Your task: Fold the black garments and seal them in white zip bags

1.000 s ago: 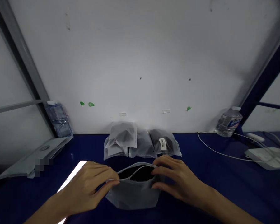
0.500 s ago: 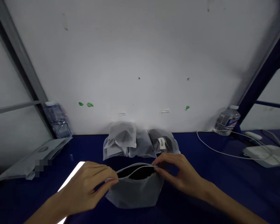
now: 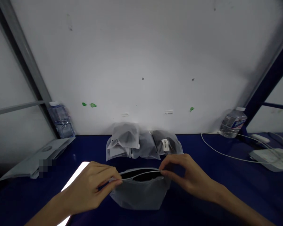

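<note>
A frosted zip bag (image 3: 140,196) stands at the front of the blue table, its mouth parted and something dark showing inside. My left hand (image 3: 96,185) pinches the left end of the bag's rim between thumb and fingers. At the opposite end, my right hand (image 3: 184,174) grips the rim near the corner, thumb and index finger pressed together. The white zip strip runs in a curve between both hands. Behind the bag lie more filled frosted bags: a pale one (image 3: 126,135) on top at the left, and a dark one (image 3: 168,142) with a white label.
A bright glowing panel (image 3: 79,171) lies partly under my left arm. Flat grey packets (image 3: 44,153) and a clear bottle (image 3: 61,121) are at the left. To the right stand a water bottle (image 3: 233,122), a white cable (image 3: 217,152) and a white power strip (image 3: 271,160).
The view has shifted slightly, so everything sits a little further right. The mouth of the bag looks slightly narrower; both hands keep their pinch on the rim.
</note>
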Motion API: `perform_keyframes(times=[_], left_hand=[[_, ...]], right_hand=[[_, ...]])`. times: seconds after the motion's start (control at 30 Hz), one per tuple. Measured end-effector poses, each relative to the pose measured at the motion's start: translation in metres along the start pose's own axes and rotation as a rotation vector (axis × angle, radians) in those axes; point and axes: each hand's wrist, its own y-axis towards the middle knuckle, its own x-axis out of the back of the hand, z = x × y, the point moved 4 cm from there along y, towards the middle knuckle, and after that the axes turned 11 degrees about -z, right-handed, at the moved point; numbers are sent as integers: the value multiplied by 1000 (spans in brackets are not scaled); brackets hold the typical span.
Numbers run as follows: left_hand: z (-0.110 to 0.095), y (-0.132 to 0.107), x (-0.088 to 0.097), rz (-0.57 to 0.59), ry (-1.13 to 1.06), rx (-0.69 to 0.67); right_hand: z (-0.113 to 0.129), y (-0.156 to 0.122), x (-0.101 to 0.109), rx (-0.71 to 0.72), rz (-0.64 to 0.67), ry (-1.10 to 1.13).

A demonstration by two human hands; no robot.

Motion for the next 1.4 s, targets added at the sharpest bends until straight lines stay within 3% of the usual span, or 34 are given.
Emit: perform_keyframes(times=[0.5, 0.67, 1.0, 1.4], left_hand=[[9, -5, -3, 7, 12, 70], [5, -3, -2, -11, 25, 35], [1, -2, 0, -6, 5, 18], [2, 0, 2, -33, 38, -3]], right_hand=[[-3, 3, 5, -47, 27, 51], [-2, 3, 6, 39, 18, -25], [-7, -7, -11, 235, 55, -273], [2, 0, 12, 88, 118, -207]])
